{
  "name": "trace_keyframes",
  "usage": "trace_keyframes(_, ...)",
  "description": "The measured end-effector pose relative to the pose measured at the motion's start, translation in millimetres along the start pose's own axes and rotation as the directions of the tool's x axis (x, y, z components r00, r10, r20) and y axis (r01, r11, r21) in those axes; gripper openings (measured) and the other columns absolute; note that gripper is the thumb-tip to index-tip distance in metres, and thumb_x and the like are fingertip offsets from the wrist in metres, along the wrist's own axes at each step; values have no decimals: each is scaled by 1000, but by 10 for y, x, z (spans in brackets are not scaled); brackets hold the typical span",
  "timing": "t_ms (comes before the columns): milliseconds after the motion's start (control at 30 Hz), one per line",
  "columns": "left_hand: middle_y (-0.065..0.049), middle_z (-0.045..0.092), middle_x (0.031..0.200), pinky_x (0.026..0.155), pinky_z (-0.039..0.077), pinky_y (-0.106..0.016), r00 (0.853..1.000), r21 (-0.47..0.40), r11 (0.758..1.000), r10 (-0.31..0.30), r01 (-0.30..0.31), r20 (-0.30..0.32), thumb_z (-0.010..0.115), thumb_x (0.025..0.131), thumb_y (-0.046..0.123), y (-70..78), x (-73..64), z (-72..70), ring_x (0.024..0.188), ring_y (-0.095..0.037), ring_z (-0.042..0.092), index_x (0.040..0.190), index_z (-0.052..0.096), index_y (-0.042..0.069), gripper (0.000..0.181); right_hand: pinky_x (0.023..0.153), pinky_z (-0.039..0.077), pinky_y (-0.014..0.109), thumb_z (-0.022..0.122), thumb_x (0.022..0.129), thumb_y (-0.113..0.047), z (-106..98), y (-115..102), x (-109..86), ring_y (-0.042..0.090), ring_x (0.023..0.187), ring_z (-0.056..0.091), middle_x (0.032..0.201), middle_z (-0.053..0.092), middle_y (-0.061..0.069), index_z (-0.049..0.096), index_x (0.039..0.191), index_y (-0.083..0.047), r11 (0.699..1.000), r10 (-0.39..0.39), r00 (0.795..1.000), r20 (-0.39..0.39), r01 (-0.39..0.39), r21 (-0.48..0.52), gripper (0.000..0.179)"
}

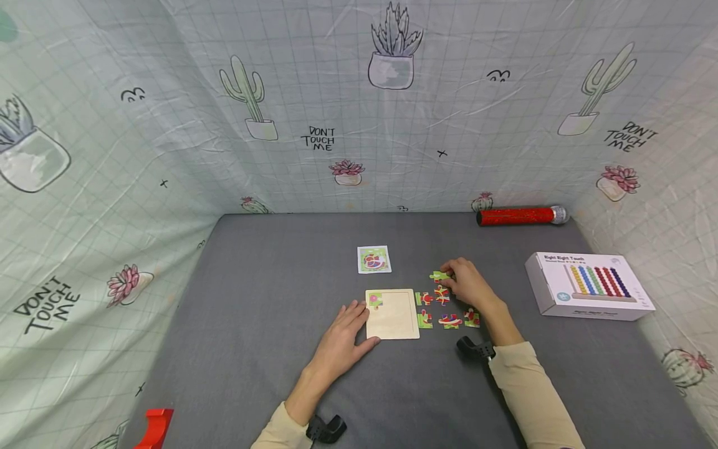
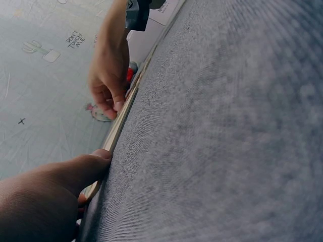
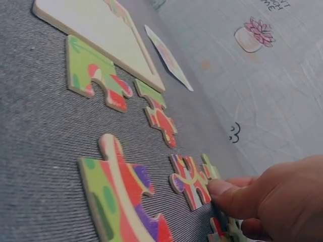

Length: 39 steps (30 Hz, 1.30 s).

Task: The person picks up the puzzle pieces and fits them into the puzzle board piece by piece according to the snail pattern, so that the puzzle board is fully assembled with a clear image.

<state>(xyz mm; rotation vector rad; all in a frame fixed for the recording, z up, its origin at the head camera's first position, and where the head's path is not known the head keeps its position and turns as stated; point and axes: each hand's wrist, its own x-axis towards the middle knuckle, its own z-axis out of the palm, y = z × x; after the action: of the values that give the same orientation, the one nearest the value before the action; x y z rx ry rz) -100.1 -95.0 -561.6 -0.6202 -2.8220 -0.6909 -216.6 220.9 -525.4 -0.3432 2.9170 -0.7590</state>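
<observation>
A square wooden puzzle tray (image 1: 395,321) lies on the grey table, with one green and pink piece (image 1: 375,300) in its upper left corner. My left hand (image 1: 344,337) rests at the tray's left side, fingers extended along that edge and thumb at the lower left corner. To the right of the tray lie several loose puzzle pieces (image 3: 121,194), green, red and purple. My right hand (image 1: 470,285) is over the farthest of these, pinching a green puzzle piece (image 1: 437,275) between thumb and fingers. In the right wrist view the hand partly hides that piece.
Behind the tray lies a small picture card (image 1: 374,259). A red microphone-like tube (image 1: 516,216) sits at the back right, and a white box (image 1: 589,287) with a bead-frame picture stands at the right. A red curved object (image 1: 154,429) is at the front left.
</observation>
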Motion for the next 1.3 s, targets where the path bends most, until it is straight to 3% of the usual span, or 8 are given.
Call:
trace_keyframes(200, -11, 58, 146, 123, 36, -45, 1000, 7, 1000, 2, -2, 1, 75, 88, 45, 7, -2, -2, 142, -27, 48, 137, 61, 5, 64, 85, 49, 49, 69, 95, -12, -38, -7, 5, 32, 98, 50, 109, 55, 19, 61, 114, 0, 999, 28, 1000, 0, -28, 34, 25)
trace_keyframes(533, -11, 58, 145, 123, 35, -44, 1000, 5, 1000, -3, 3, -1, 75, 88, 45, 1, 1, 20, 142, -26, 48, 136, 62, 5, 64, 71, 50, 39, 64, 97, -8, -42, 7, -49, 25, 84, 55, 99, 64, 14, 59, 113, -3, 997, 5, 999, -42, -2, 79, 18)
trace_keyframes(733, -11, 58, 145, 123, 35, -45, 1000, 0, 1000, -9, 9, 4, 74, 88, 45, 4, 3, 20, 142, -26, 48, 136, 62, 5, 64, 74, 50, 42, 60, 100, -10, -64, 0, -97, 27, 87, 56, 98, 66, 14, 61, 113, -3, 995, -5, 997, -76, 13, 100, 15)
trace_keyframes(967, -11, 58, 145, 123, 35, -44, 1000, 2, 1000, -8, 8, -1, 75, 88, 45, 4, -8, 27, 142, -27, 48, 136, 61, 4, 65, 68, 50, 34, 63, 99, -14, -50, -62, -136, 21, 77, 58, 93, 66, 11, 61, 111, -3, 991, -7, 991, -131, 25, 134, 17)
trace_keyframes(1300, -11, 58, 146, 124, 34, -44, 1000, -5, 1000, -14, 14, 5, 74, 88, 45, -3, -8, 39, 143, -27, 48, 136, 61, 5, 64, 71, 51, 34, 65, 98, -16, 1, -235, -157, 20, 80, 59, 93, 67, 8, 65, 111, -6, 986, -29, 989, -148, 52, 158, 17)
